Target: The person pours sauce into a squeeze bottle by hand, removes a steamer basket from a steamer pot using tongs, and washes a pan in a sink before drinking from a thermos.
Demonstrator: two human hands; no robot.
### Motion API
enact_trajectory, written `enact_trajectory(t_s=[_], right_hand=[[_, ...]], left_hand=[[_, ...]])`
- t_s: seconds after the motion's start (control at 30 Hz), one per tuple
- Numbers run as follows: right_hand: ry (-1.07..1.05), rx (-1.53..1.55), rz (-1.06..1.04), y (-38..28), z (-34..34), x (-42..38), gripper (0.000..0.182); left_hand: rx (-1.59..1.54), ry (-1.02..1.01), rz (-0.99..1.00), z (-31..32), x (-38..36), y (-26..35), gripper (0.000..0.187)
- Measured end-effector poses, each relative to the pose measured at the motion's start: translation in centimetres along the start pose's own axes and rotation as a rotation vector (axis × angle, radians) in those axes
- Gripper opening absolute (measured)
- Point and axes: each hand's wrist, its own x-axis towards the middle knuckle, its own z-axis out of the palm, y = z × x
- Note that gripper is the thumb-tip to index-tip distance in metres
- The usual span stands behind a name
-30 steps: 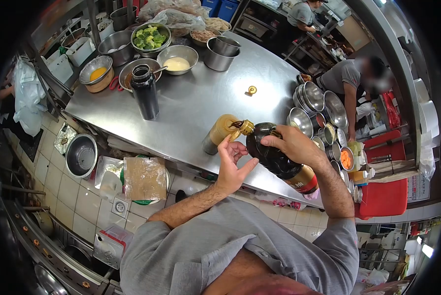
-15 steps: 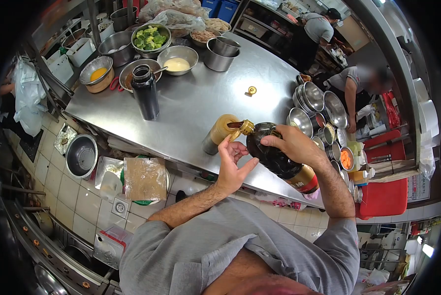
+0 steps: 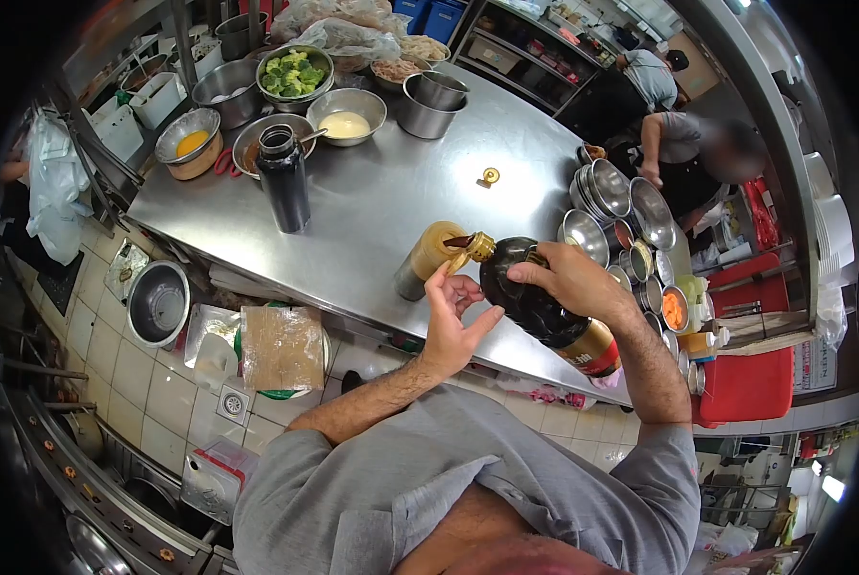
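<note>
Over steel table (image 3: 377,196), gripped tilted bottle (image 3: 525,299) in right hand (image 3: 580,286), poured dark liquid (image 3: 458,241) into container (image 3: 424,264); couldn't tell grip of left hand (image 3: 453,329).

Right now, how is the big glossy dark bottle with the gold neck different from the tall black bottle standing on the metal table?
The big glossy dark bottle with the gold neck is tilted in the right grip, pouring dark liquid; the tall black bottle stands upright on the metal table. The big bottle wears a red-and-gold label; the black bottle shows none. Both are dark, with a narrower neck.
</note>
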Motion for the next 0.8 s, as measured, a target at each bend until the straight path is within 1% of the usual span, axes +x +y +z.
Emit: enact_trajectory(t_s=[0.3, 0.43, 0.5, 0.73, 0.8], right_hand=[[-0.006, 0.010, 0.026, -0.79, -0.29, -0.24, 0.055], [0.005, -0.003, 0.003, -0.63, -0.30, -0.17, 0.055], [-0.051, -0.017, 0.068, -0.85, -0.45, -0.11, 0.051], [-0.047, -0.048, 0.073, -0.80, -0.39, -0.07, 0.050], [-0.004, -0.029, -0.006, -0.64, -0.27, -0.12, 0.057]], left_hand=[[-0.007, -0.003, 0.007, -0.06, 0.04, -0.10, 0.079], [-0.017, 0.002, 0.006, -0.09, -0.01, -0.35, 0.079], [-0.006, -0.001, 0.004, -0.13, 0.02, -0.28, 0.079], [0.002, 0.001, 0.002, -0.14, 0.02, -0.11, 0.080], [-0.003, -0.001, -0.001, -0.16, 0.00, -0.31, 0.080]])
